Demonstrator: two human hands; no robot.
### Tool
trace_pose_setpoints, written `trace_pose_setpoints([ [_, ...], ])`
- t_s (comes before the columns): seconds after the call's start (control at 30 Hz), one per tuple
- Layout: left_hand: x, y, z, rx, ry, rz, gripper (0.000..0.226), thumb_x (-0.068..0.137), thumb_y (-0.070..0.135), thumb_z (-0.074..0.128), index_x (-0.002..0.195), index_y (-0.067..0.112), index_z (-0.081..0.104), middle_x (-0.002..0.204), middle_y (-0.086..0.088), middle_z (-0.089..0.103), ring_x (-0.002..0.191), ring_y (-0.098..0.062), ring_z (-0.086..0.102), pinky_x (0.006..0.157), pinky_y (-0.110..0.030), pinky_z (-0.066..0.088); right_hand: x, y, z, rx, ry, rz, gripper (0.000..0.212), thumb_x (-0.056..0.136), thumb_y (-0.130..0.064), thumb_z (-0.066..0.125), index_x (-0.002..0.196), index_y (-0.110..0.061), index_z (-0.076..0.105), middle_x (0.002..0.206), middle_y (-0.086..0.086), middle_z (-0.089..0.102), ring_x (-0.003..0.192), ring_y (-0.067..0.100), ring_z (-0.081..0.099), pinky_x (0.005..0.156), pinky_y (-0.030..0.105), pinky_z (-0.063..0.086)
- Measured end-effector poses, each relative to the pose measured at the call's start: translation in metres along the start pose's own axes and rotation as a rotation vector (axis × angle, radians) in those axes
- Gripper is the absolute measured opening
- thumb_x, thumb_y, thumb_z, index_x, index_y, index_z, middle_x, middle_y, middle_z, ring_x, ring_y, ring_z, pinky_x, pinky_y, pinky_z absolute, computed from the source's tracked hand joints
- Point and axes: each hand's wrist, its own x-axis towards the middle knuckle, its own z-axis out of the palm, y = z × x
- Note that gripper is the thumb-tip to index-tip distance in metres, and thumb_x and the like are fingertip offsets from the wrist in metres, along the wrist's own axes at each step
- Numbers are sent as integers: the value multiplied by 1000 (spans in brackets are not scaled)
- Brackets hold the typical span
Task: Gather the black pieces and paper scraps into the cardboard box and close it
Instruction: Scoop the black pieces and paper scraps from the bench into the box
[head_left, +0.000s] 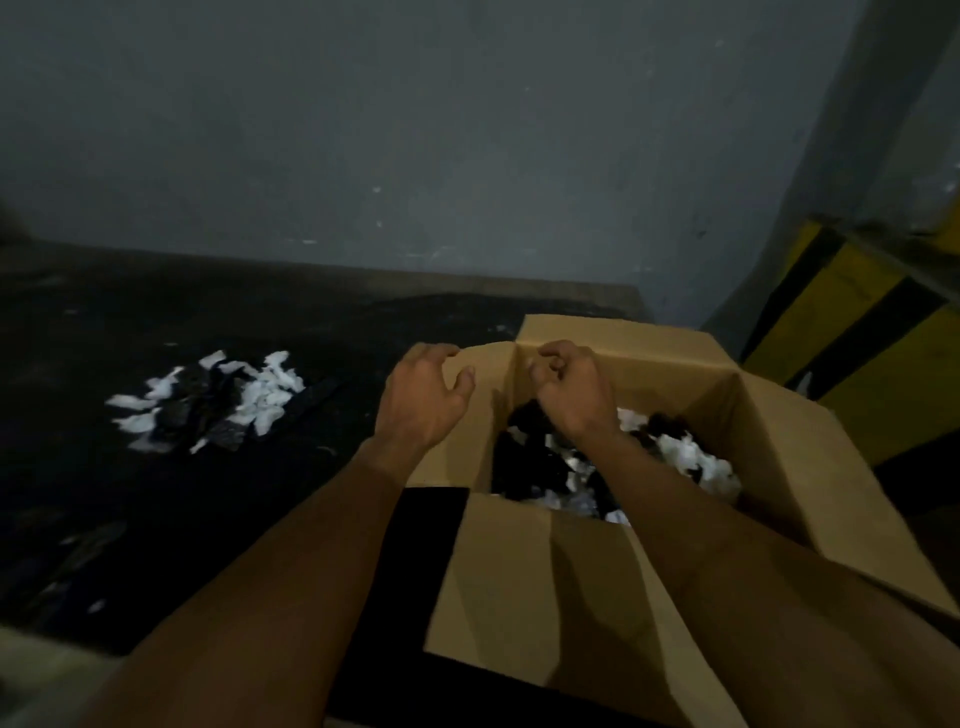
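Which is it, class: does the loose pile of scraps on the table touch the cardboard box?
Apart. The head view shows a stretch of dark table between the scrap pile and the cardboard box.
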Motion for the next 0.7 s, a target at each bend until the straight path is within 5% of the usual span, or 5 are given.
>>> trace_pose_setpoints([
  [0.33,-54,-162,-131,70,207,-229,41,89,38,60,121,14,62,119,-7,62,111,-21,58,97,-34,45,-37,-142,158,22,-164,-205,35,89,-44,59,117,-22,62,113,4,59,99,18,61,89,38,53],
  [0.7,-114,-350,-238,131,176,-379,34,93,30,56,124,17,57,119,-5,57,103,-16,55,87,-29,45,-108,-237,321,-41,-301,-217,30,91,-38,57,115,-22,62,111,4,56,99,21,58,85,28,46],
])
